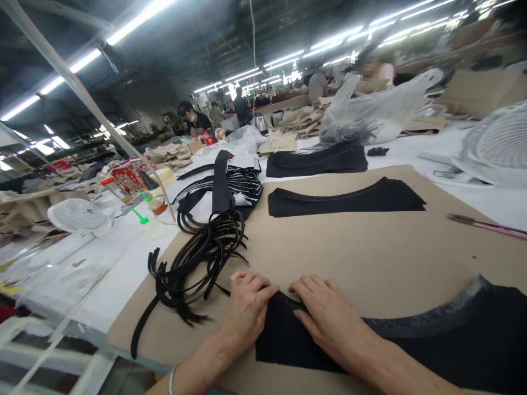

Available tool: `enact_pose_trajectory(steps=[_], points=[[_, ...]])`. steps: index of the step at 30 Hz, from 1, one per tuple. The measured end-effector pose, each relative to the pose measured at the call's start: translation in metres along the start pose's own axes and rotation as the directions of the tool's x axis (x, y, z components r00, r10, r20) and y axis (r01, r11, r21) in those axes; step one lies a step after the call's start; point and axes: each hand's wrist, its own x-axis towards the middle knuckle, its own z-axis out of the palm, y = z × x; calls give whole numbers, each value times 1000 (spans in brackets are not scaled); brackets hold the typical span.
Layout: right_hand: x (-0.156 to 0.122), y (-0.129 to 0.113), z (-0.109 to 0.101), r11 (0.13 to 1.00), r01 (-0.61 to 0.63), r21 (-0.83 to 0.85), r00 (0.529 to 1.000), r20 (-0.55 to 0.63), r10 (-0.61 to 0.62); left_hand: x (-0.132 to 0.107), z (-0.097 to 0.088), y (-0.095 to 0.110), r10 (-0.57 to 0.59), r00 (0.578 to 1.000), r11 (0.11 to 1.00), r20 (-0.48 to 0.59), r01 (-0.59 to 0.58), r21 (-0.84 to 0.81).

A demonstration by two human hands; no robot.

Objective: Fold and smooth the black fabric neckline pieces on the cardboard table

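Left hand (248,300), right hand (323,307) near each other, backs up, fingers (309,284) bent; forearms (206,351) bare.

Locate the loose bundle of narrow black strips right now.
In the head view, the bundle of narrow black strips lies left of centre, mostly on the flat tan sheet, just left of the bare left hand.

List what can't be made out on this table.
Head view:
Black piece: middle hidden by the right hand and forearm; right end cut off by the frame edge.
Pink-handled tool: handle end cut off by the right edge.
Large white fan: right side, likewise.
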Motion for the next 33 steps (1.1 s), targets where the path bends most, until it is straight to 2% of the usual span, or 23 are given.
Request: enact_pose_trajectory(steps=[10, 13, 19, 24, 29, 33], points=[[4, 6, 5, 1000, -9, 18, 1000, 2, 9, -16, -5, 0, 53, 996, 994, 77, -60, 91], [4, 5, 4, 1000, -18, 23, 1000, 5, 18, -17, -8, 3, 30, 998, 997, 61, -34, 65], [3, 5, 4, 1000, -5, -4, 1000, -5, 5, -13, -4, 8, -93, 995, 996, 28, 94, -12], [3, 6, 5, 1000, 2, 3, 1000, -19, -2, -16, 4, 7, -66, 998, 996, 22, 65, 65], [2, 7, 3, 1000, -6, -6, 1000, -13, 6, -20, 4, 8, -16, 999, 995, -28, 19, 97], [-3, 12, -5, 999, -20, 27, 999, 31, 19, -18, 3, 13, -71, 995, 993, -75, 77, 85]])
